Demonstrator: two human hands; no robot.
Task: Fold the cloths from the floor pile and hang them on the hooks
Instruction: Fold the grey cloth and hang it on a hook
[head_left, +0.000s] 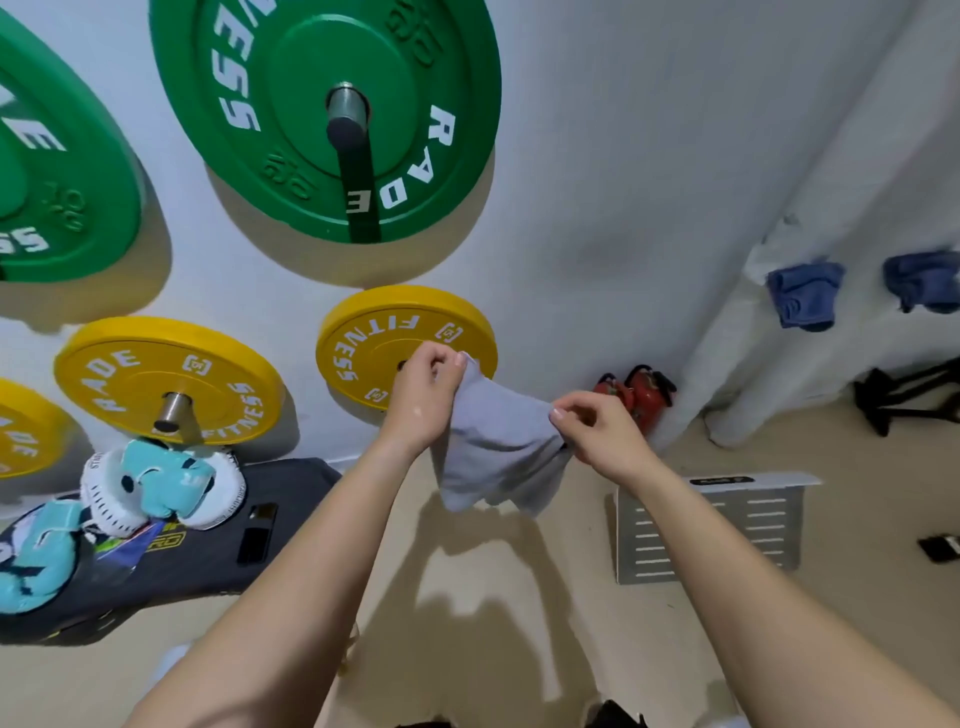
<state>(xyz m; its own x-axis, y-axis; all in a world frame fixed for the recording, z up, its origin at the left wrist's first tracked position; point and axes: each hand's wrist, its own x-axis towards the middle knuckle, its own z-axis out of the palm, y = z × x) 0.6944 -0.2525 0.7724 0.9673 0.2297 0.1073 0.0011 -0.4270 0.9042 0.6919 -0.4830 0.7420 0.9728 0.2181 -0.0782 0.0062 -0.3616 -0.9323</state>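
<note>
Grey cloth (493, 452) hangs between my left hand (421, 395) and right hand (597, 431), each pinching a top corner, over the floor before the yellow plate (374, 332). I judge folding underway; next, bring the corners together.

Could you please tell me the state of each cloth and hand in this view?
Grey cloth: off the floor, drooping between both hands.
Left hand: pinches the cloth's upper corner.
Right hand: pinches its other corner.
Blue cloth on the pillar: hanging, bunched.
Blue cloth at the frame's edge: hanging, bunched.
</note>
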